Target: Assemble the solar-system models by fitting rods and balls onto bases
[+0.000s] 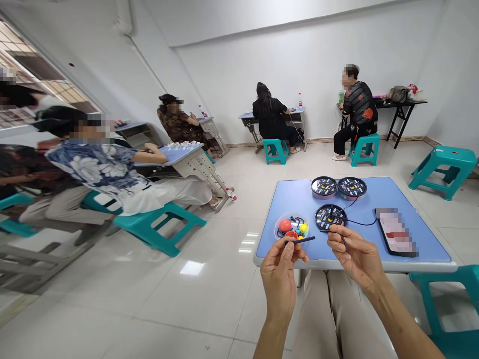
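My left hand [282, 267] pinches a short dark stick [307, 240] just above the front edge of the blue table [239, 115]. To its right, my right hand [354, 252] has its fingers closed on a thin black cord [345, 244]; the two hands are apart. Behind my left hand, a clear bowl [276, 227] holds red, yellow and blue balls and dark pieces. A round black disc [325, 224] with a small upright post lies beyond my right hand, with cord running over it. Two similar round containers [324, 186] stand behind it.
A phone [395, 232] lies on the table's right side. Teal stools [443, 167] stand at the right. Several people sit at other desks [185, 152] to the left and at the back wall. A dark side table [402, 105] holds bags.
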A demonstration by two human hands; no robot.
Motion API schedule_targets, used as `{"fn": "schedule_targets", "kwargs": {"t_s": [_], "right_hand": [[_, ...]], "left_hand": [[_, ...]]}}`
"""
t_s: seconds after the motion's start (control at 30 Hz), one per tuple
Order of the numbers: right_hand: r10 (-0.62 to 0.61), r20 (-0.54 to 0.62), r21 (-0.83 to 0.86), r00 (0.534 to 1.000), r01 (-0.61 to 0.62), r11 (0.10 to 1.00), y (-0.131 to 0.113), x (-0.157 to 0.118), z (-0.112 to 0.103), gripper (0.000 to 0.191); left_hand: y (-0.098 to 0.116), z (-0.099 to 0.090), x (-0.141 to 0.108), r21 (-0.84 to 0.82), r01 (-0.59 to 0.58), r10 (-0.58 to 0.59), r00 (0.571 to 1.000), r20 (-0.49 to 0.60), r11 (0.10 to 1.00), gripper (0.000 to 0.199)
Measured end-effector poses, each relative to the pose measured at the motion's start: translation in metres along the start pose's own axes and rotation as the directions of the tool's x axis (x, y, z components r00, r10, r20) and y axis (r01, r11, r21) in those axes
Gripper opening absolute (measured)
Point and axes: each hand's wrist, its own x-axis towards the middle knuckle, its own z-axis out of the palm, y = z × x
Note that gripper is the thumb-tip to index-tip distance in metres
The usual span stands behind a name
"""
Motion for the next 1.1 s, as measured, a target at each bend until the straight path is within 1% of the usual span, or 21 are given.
{"fn": "schedule_targets", "kwargs": {"t_s": [0.1, 0.2, 0.33, 0.5, 0.63, 0.87, 1.1], "right_hand": [[-0.035, 0.022, -0.005, 0.999, 0.035, 0.999, 0.002, 0.000, 0.000, 0.036], [-0.091, -0.019, -0.052, 0.996, 0.090, 0.995, 0.005, 0.002, 0.000, 0.034], [-0.195, -0.091, -0.223, 0.977, 0.171, 0.960, 0.013, 0.004, 0.002, 0.022], [-0.328, -0.069, -0.420, 0.942, 0.271, 0.866, 0.022, 0.004, 0.005, 0.022], [-0.342, -0.034, -0.490, 0.939, 0.282, 0.825, 0.025, 0.006, 0.002, 0.024], [-0.376, 0.022, -0.584, 0.926, 0.317, 0.747, 0.029, 0.006, 0.001, 0.019], [-0.383, 0.043, -0.617, 0.923, 0.326, 0.717, 0.027, 0.005, 0.002, 0.014]], "left_hand": [[0.001, -0.002, -0.003, 0.004, -0.019, 0.019, 0.999, -0.028, 1.000, 0.023], [0.002, -0.004, -0.006, 0.001, -0.020, 0.020, 0.999, -0.049, 1.000, 0.024], [0.003, -0.003, -0.012, 0.016, -0.011, 0.012, 0.999, -0.049, 1.000, 0.024], [0.001, -0.004, -0.016, 0.053, -0.031, 0.033, 0.998, -0.046, 0.998, 0.024], [-0.001, -0.008, -0.015, 0.063, -0.027, 0.032, 0.997, -0.070, 0.998, 0.025], [-0.003, -0.015, -0.012, 0.109, -0.037, 0.047, 0.996, -0.082, 0.993, 0.026], [-0.006, -0.016, -0.010, 0.164, -0.058, 0.071, 0.995, -0.074, 0.985, 0.026]]}}
